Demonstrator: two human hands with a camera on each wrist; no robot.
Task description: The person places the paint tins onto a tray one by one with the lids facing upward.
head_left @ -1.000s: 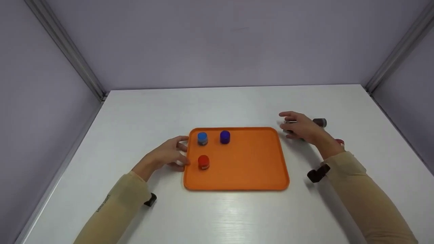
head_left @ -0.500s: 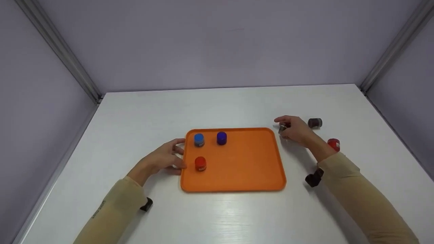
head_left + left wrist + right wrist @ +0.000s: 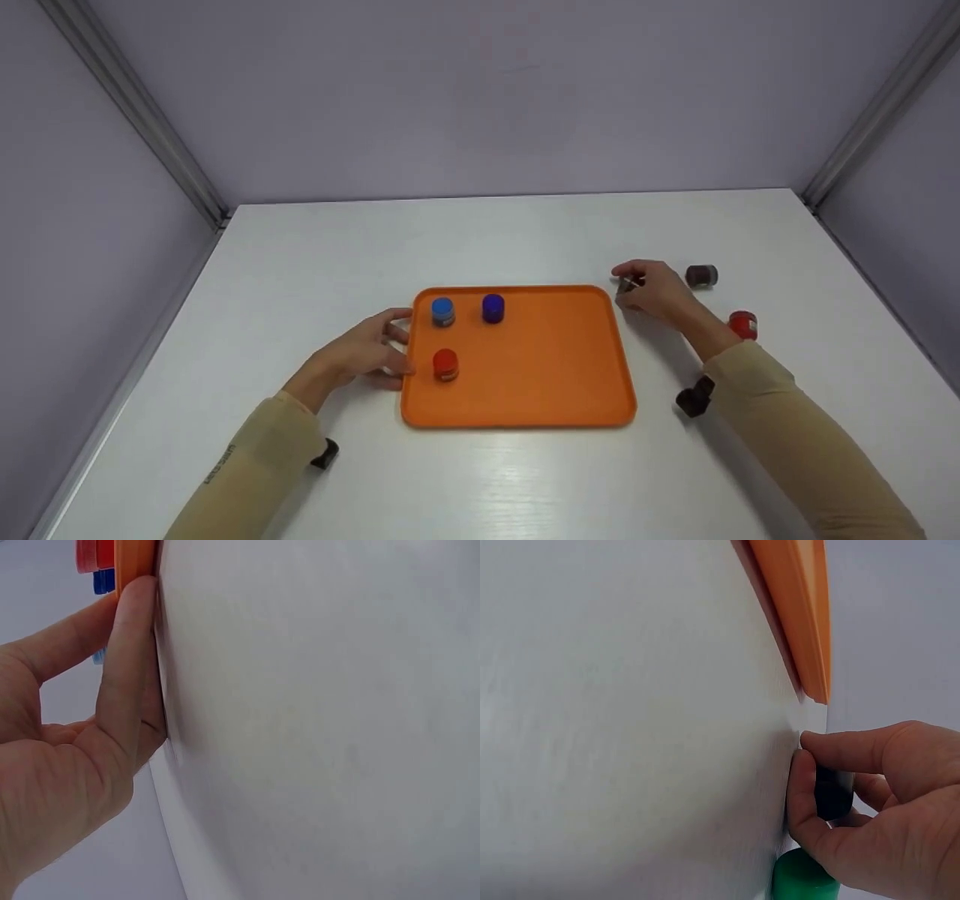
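White table bears orange tray, scattered jars.

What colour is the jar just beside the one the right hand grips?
Green jar; it shows only in the right wrist view.

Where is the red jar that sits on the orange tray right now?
In the head view, the red jar stands near the left edge of the orange tray, just beside the left hand and in front of the light blue jar.

There is one orange tray. I count seven small jars: three on the tray, four on the table, one gripped in a hand.
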